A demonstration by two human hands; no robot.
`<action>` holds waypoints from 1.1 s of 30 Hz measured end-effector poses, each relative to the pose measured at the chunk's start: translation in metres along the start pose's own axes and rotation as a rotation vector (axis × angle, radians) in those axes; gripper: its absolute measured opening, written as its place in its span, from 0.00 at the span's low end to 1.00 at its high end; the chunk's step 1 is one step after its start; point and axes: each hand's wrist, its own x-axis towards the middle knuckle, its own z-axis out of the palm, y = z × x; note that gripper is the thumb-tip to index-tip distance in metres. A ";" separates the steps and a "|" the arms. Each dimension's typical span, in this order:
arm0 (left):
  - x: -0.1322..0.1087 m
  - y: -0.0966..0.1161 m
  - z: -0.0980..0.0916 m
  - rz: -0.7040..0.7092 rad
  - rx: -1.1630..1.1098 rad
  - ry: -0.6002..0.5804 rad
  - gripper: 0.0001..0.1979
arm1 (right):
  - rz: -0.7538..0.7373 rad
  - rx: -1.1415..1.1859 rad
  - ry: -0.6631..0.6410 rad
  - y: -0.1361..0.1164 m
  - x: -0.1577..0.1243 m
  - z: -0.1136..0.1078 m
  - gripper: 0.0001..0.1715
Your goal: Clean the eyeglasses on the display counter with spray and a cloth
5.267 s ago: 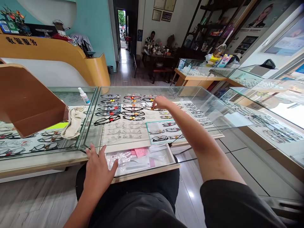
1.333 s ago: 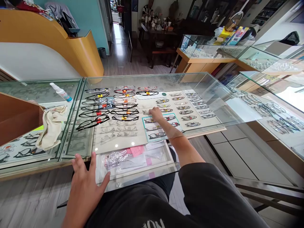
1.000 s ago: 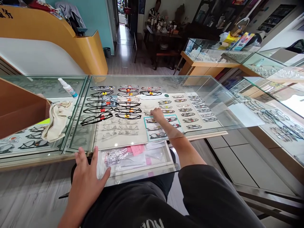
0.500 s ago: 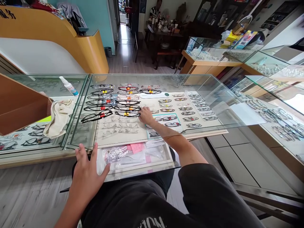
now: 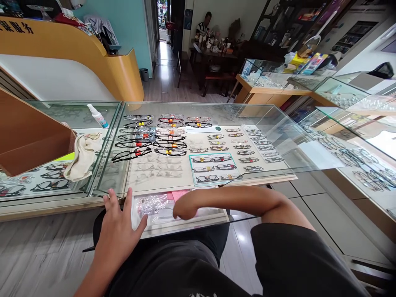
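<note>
Back from the display shelf, where it lay among the spectacles half a second ago, the right hand now sits low in the pulled-out drawer at the near edge of the glass case, the forearm lying across in front of the body. Its wrist is bent and the fingers are tucked down out of sight, so I cannot tell whether it holds anything. It rests just beside the clear plastic bags that lie in the left part of the drawer, and a pink note shows just behind it. The left hand has kept its place at the drawer's near left corner, flat and wide, fingers spread, the thumb reaching onto the drawer's rim and nothing in its grasp. Beyond the drawer, under the glass surface, a teal-edged tray carries several pairs of spectacles. To its left lie rows of black frames with orange and red tags, and to its right rows of smaller frames. On the neighbouring case to the left a cream cloth lies crumpled near the seam between the two cases, with a small white spray bottle behind it and a brown cardboard box further left. Far down the room a person sits at a dark table.
</note>
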 end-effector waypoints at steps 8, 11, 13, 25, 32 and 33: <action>0.003 0.000 0.004 -0.019 -0.022 -0.006 0.48 | 0.474 -0.067 0.579 0.145 -0.148 -0.191 0.25; 0.004 0.000 0.003 -0.011 -0.025 -0.007 0.48 | 0.753 -0.240 0.807 0.205 -0.148 -0.222 0.25; 0.004 0.000 0.003 -0.003 -0.023 -0.005 0.48 | 0.771 -0.257 0.797 0.226 -0.135 -0.223 0.22; 0.005 -0.005 0.009 0.021 -0.029 -0.007 0.54 | 0.938 -0.194 0.693 0.234 -0.097 -0.232 0.24; 0.008 -0.007 0.014 0.022 -0.016 -0.018 0.54 | 0.952 -0.206 0.576 0.214 -0.092 -0.233 0.20; 0.008 -0.008 0.014 0.022 -0.013 -0.012 0.54 | 0.950 -0.211 0.567 0.211 -0.091 -0.232 0.20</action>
